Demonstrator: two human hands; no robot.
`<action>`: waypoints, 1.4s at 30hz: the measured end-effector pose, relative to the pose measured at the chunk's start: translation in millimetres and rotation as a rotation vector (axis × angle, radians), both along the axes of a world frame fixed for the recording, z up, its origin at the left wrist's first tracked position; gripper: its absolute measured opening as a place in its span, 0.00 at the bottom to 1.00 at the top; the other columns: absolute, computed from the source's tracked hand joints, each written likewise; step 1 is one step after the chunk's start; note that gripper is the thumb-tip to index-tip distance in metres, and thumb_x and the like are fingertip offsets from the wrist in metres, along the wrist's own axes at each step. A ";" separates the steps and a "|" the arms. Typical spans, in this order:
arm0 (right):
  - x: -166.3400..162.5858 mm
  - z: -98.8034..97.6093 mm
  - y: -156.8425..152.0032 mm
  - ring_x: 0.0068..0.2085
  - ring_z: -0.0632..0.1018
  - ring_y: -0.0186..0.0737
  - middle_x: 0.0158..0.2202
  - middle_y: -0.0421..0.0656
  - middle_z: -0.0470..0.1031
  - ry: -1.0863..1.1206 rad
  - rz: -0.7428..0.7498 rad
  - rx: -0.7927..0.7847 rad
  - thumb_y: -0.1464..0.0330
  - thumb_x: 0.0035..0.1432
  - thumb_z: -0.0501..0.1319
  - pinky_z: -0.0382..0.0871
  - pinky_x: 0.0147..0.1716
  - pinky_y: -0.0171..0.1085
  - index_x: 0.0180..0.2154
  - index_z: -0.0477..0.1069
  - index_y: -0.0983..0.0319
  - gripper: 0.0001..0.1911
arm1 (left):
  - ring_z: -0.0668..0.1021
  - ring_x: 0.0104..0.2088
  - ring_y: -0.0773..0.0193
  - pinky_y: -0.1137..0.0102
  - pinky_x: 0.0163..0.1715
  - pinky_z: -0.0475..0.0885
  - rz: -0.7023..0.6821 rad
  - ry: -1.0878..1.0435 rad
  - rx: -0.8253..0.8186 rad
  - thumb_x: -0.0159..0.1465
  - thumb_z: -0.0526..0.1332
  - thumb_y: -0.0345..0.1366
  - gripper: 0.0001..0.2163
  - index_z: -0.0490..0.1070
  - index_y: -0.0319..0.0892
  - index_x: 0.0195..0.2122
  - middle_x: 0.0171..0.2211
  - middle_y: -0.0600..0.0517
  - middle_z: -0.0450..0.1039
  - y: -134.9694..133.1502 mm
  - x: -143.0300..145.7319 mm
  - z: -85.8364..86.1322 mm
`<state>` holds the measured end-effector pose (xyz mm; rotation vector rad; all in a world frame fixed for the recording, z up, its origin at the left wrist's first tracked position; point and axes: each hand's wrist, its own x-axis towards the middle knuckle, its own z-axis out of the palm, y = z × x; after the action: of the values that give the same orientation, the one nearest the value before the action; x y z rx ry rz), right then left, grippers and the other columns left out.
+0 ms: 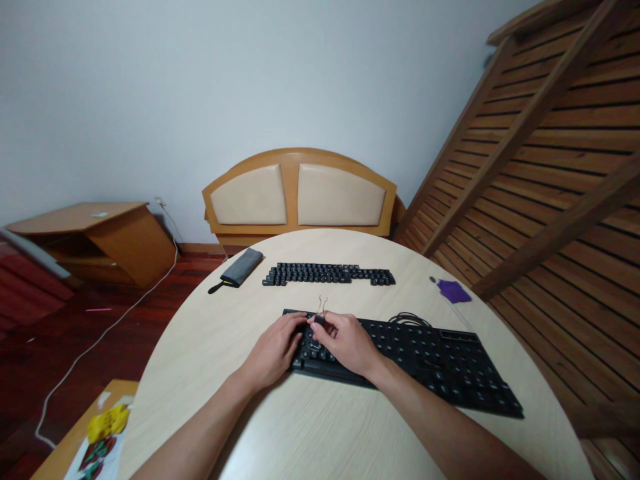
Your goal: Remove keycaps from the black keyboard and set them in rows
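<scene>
A black keyboard (430, 360) lies on the round pale table (310, 427), with several keycaps gone from it. My left hand (274, 347) rests on its left end, fingers curled over the keys. My right hand (341, 339) pinches a wire keycap puller (321, 311), whose two thin wire loops stick up above my fingers. The puller's black grip sits over the keys at the keyboard's left part. Removed black keycaps (327, 273) are laid out in rows farther back on the table.
A grey folded pouch (241, 267) lies at the back left of the table. A purple brush-like object (453, 291) lies at the right. The keyboard's cable (407, 318) coils behind it. A wooden headboard (299, 193) and slatted frame (550, 153) stand behind.
</scene>
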<state>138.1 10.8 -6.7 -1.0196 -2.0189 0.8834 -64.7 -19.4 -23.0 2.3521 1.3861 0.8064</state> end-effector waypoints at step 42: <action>1.7 -0.6 -6.0 0.28 0.78 0.37 0.29 0.41 0.80 -0.119 0.178 0.169 0.65 0.63 0.57 0.69 0.32 0.34 0.36 0.76 0.59 0.09 | 0.72 0.57 0.56 0.56 0.58 0.69 -0.001 -0.016 -0.008 0.69 0.52 0.32 0.12 0.69 0.45 0.52 0.57 0.44 0.69 -0.4 -2.5 1.6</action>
<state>139.7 4.8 -7.3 -0.8257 -2.2697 0.7413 -67.2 -19.8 -21.4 2.3355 1.3795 0.8159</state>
